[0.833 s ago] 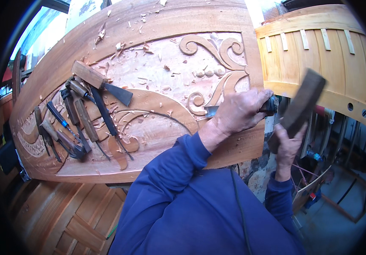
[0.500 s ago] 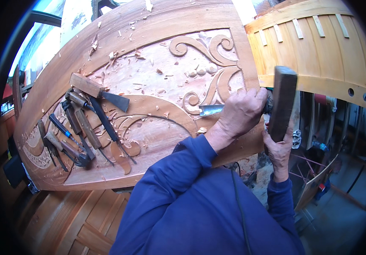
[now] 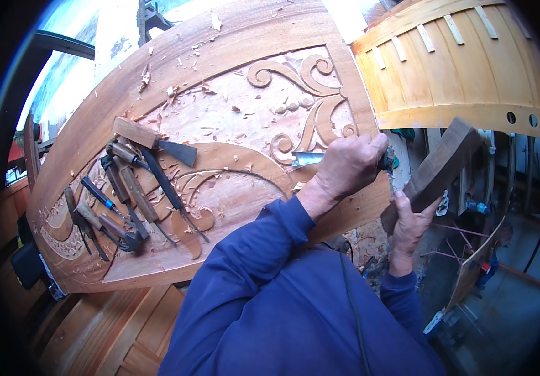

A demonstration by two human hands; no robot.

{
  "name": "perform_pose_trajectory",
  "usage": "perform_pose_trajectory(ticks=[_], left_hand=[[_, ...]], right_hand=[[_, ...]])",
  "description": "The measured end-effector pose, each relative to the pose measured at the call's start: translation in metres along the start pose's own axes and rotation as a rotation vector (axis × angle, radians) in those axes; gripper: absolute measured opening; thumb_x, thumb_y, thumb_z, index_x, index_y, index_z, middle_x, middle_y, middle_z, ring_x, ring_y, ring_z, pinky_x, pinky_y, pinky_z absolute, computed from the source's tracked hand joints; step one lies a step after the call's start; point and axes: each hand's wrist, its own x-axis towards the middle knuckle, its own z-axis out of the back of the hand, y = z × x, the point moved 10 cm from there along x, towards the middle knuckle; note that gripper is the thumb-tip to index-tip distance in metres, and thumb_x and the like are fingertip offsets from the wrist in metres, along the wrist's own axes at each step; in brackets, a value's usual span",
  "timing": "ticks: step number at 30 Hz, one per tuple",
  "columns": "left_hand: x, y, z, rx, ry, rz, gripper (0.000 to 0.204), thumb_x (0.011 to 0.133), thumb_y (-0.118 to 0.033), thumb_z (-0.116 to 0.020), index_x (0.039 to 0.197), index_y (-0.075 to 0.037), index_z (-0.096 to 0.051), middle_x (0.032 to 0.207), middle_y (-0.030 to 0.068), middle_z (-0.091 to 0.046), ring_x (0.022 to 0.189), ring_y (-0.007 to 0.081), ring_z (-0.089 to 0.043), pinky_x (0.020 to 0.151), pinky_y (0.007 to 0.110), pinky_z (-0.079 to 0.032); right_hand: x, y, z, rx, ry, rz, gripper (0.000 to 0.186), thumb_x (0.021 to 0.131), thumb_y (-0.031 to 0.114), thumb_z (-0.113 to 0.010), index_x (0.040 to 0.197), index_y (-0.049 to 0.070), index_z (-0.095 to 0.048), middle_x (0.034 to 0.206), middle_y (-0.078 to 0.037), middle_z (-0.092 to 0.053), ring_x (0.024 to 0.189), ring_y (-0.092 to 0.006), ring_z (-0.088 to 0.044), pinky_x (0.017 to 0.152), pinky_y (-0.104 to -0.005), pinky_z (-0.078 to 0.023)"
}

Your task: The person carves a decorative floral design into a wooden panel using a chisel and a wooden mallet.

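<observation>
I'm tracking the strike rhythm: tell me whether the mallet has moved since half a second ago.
Yes. The mallet in the right hand has swung back to the right, away from the chisel and the carved panel's edge.

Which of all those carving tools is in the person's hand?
The chisel with the shiny blade, gripped in the left hand against the carved board. The other tools lie loose in a pile.

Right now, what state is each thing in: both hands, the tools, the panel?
left hand: closed around the chisel, blade on the carving
right hand: gripping the wooden mallet, raised off the chisel
carved panel: partly carved, strewn with chips
spare chisels: lying loose on the panel
</observation>
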Motion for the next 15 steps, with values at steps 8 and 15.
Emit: perform_pose_trajectory(ticks=[8, 15], left_hand=[[-0.009, -0.006, 0.01, -0.043, 0.013, -0.084, 0.016, 0.083, -0.016, -0.073, 0.089, -0.012, -0.059, 0.068, 0.0088, -0.058, 0.062, 0.03, -0.066, 0.052, 0.043, -0.051], [-0.018, -0.014, 0.005, -0.039, 0.083, -0.148, 0.017, 0.084, -0.018, -0.072, 0.087, -0.012, -0.057, 0.068, 0.0084, -0.059, 0.061, 0.0301, -0.066, 0.051, 0.043, -0.052]], right_hand=[[-0.035, -0.002, -0.006, -0.184, -0.011, -0.025, 0.087, 0.086, 0.002, -0.076, 0.161, 0.005, -0.031, 0.124, -0.006, -0.064, 0.104, -0.0147, -0.063, 0.098, -0.0314, -0.05], [-0.067, -0.023, -0.024, -0.2, 0.018, -0.041, 0.087, 0.086, 0.001, -0.074, 0.16, 0.006, -0.03, 0.132, -0.011, -0.06, 0.112, -0.0211, -0.062, 0.102, -0.0339, -0.049]])
